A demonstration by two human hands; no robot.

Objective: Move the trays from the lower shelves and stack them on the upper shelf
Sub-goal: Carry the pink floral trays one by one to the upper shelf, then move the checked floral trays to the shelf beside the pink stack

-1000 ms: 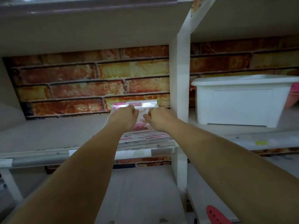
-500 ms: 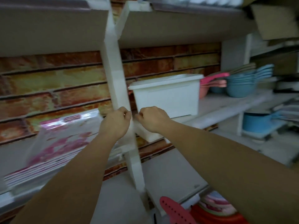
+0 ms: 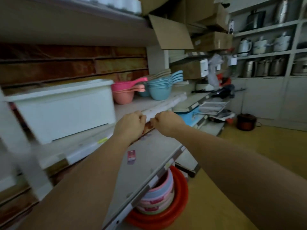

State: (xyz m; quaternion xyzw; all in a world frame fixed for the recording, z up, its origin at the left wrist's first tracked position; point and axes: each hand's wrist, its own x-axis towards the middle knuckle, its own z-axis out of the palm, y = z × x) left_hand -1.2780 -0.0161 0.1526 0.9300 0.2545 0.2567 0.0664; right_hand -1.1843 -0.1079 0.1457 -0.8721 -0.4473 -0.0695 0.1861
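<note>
The large white rectangular plastic bin [image 3: 64,110] stands on the white middle shelf [image 3: 147,103], and everything else can be placed from it. Just to the right of the bin sit stacked pink plastic ladle-cups [image 3: 123,95], and further right of those a stack of pale blue plastic ladle-cups [image 3: 158,89]. Behind the bin runs a brick-patterned back wall [image 3: 73,67]. Above the bin, brown cardboard boxes [image 3: 172,32] lean over the top shelf. Below and to the right of the bin, a grey lower shelf board [image 3: 149,163] slants forward, and under it a stack of round plastic basins, red outside and pink and blue inside [image 3: 166,200], rests on the floor. Far right of the bin, steel pots [image 3: 265,67] fill a grey wall unit.

Both hands hover in front of the middle shelf's edge, right of the bin. The left hand [image 3: 131,124] and the right hand [image 3: 166,122] are curled into loose fists, close together, holding nothing that can be seen. No tray can be made out in this blurred view, so where the trays lie relative to the hands cannot be told
</note>
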